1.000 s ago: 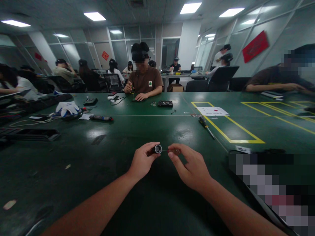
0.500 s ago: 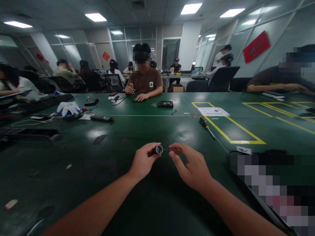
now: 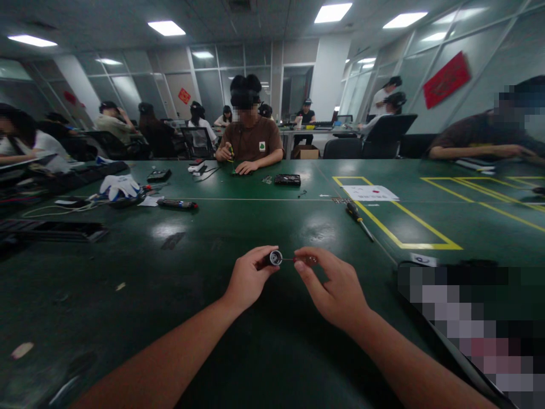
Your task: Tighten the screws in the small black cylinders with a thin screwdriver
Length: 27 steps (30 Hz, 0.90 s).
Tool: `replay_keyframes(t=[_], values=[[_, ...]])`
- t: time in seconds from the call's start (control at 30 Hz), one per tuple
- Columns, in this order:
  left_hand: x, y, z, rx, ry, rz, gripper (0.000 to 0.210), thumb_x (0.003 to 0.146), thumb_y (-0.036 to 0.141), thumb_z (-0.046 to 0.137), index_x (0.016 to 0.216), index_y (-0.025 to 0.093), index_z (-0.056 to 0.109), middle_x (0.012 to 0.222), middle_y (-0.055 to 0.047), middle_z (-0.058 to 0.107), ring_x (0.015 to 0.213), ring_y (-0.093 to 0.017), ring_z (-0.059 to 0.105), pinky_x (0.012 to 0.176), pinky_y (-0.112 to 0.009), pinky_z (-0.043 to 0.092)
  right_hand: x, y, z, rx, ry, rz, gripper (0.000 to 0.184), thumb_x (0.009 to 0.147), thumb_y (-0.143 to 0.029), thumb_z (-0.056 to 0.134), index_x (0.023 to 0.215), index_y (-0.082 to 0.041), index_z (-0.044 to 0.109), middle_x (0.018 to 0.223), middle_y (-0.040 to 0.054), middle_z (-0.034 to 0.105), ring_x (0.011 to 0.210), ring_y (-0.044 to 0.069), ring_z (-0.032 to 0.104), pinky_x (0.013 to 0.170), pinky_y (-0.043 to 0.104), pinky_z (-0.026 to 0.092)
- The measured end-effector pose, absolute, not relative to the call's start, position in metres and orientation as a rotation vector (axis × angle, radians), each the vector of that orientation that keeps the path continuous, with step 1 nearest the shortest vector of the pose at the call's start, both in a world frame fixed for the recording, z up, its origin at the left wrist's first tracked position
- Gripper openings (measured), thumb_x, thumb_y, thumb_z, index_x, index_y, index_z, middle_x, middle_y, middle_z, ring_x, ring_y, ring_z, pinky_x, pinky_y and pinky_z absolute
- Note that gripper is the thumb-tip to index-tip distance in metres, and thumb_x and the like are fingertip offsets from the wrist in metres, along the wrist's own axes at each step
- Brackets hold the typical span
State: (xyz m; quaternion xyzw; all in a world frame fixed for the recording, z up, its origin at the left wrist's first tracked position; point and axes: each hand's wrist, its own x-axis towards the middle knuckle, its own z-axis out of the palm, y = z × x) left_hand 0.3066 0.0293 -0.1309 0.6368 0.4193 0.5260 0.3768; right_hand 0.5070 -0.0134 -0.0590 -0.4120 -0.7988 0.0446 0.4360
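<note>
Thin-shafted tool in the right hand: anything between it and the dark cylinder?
Nothing visible. The thin-shafted tool in the right hand points toward the dark cylinder in the left hand, only its shaft crossing the gap; whether its tip touches is unclear. The yellow-black screwdriver lies beyond the right hand.

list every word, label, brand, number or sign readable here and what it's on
None can be read for certain.
White paper sheet: print too small.
Small white card: one dark mark, too blurred.
Red paper wall signs: patterns too blurred.
White patch on brown shirt: green shape, no legible words.
</note>
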Motion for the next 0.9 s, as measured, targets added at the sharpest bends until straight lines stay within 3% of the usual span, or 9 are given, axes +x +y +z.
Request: replay_keyframes(t=[0.9], values=[[0.3072, 0.0277, -0.1264, 1.626, 1.07, 1.33, 0.039, 0.08, 0.014, 0.076, 0.117, 0.024, 0.075, 0.124, -0.009, 0.071, 0.113, -0.025, 0.069, 0.103, -0.043, 0.055, 0.5073, -0.0136, -0.0577, -1.066, -2.003, 0.149, 0.016, 0.098, -0.027, 0.056, 0.109, -0.022, 0.067, 0.096, 0.005, 0.077, 0.084, 0.021, 0.074, 0.078, 0.033, 0.057]])
